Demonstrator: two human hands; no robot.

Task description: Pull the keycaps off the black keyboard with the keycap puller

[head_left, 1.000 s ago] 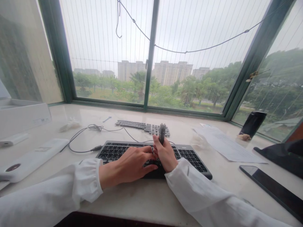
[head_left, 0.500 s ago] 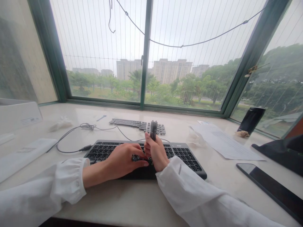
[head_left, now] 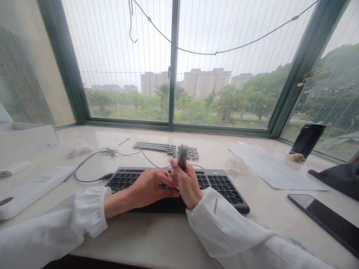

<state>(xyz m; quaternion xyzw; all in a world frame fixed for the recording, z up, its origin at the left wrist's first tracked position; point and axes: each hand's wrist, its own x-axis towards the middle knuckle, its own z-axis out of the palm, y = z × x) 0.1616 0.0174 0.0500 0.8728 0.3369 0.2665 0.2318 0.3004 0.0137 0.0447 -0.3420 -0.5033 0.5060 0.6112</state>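
Observation:
A black keyboard lies in front of me with its key sockets bared. Over its middle, my right hand is wrapped round a dark, narrow tool held upright, with thin prongs or bristles at its top. The tool's lower end is hidden by the hand, and its kind is unclear. My left hand is bent over the keyboard's left half, thumb and fingers pinched together beside the right hand. What they hold, if anything, cannot be made out. Behind the keyboard, loose keycaps lie in rows.
A cable loops at the left, near a white box and a white flat case. To the right lie paper sheets and a dark phone. Another dark upright object leans by the window. A small blue stick lies behind.
The view has shifted slightly, so the desk items appear a little further right. Both hands stay at the keyboard's middle; the upright tool has turned a little.

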